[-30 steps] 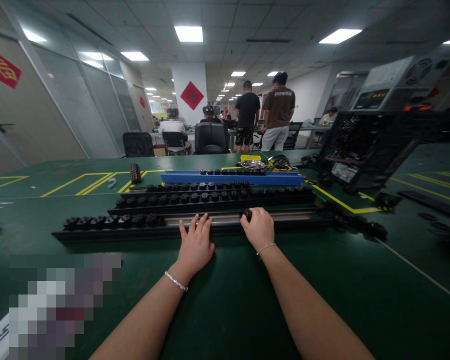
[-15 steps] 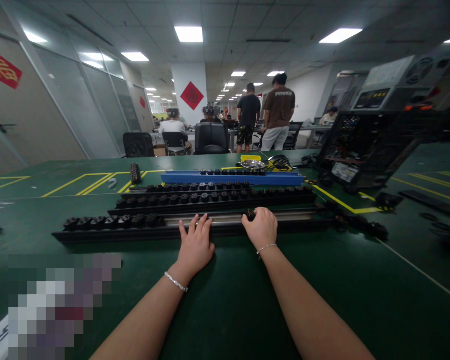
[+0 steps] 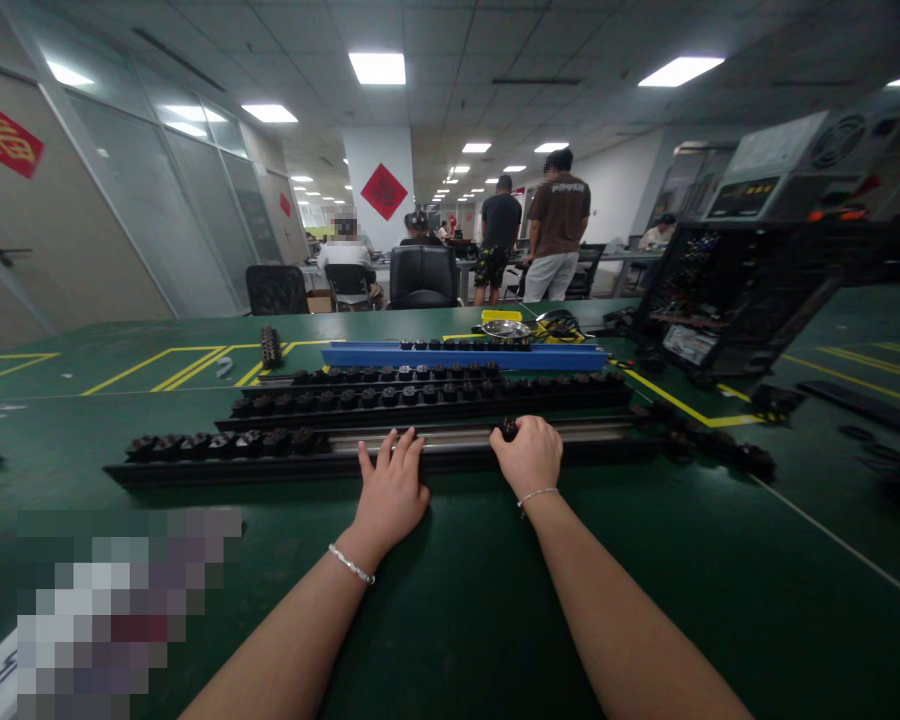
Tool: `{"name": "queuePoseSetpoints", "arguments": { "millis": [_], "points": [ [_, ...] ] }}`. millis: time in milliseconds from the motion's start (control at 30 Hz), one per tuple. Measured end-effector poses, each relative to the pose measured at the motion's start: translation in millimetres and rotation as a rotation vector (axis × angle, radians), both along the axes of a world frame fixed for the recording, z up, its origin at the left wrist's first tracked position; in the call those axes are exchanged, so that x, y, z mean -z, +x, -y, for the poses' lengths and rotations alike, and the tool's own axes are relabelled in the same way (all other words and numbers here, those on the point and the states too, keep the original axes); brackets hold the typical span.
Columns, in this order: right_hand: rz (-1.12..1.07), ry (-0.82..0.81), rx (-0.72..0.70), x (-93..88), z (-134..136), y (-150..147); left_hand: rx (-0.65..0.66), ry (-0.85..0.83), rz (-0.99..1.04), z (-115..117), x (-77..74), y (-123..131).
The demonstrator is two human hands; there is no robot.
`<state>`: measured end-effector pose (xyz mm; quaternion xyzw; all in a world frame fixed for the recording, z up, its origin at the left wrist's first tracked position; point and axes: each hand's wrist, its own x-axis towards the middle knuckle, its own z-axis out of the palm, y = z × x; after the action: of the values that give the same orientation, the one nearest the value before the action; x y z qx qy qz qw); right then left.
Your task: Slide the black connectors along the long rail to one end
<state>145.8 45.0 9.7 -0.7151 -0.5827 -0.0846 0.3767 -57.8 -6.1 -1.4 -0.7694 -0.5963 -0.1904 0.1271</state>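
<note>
A long black rail (image 3: 195,468) lies across the green table in front of me, with a row of black knobs (image 3: 225,442) on its left part. My left hand (image 3: 390,487) rests flat on the rail, fingers spread and holding nothing. My right hand (image 3: 529,457) is closed around a small black knob (image 3: 508,430) on the rail's slot, right of the left hand. Two more black rails (image 3: 420,398) full of knobs lie behind, then a blue rail (image 3: 465,355).
An open computer case (image 3: 727,300) stands at the right. A metal bowl (image 3: 504,327) and a small black block (image 3: 271,346) sit farther back. Black loose parts (image 3: 735,455) lie right of the rails. Several people stand or sit beyond the table by office chairs (image 3: 423,276).
My right hand has slid a little to the right along the rail with the knob. The left hand has stayed put.
</note>
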Motion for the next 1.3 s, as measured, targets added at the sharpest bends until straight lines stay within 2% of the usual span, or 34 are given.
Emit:
{"name": "queuePoseSetpoints", "arguments": {
  "millis": [433,833,1300],
  "points": [
    [0.003,-0.014,0.003,-1.1,0.2,3.0,-0.006,0.001,-0.01,-0.1,0.2,-0.2],
    [0.064,-0.058,-0.058,-3.2,1.7,14.3,-0.023,-0.02,-0.012,1.1,-2.7,2.0],
    [0.026,-0.066,0.009,-2.7,2.6,18.4,-0.01,-0.011,0.001,0.4,-0.3,0.6]
  ]
}}
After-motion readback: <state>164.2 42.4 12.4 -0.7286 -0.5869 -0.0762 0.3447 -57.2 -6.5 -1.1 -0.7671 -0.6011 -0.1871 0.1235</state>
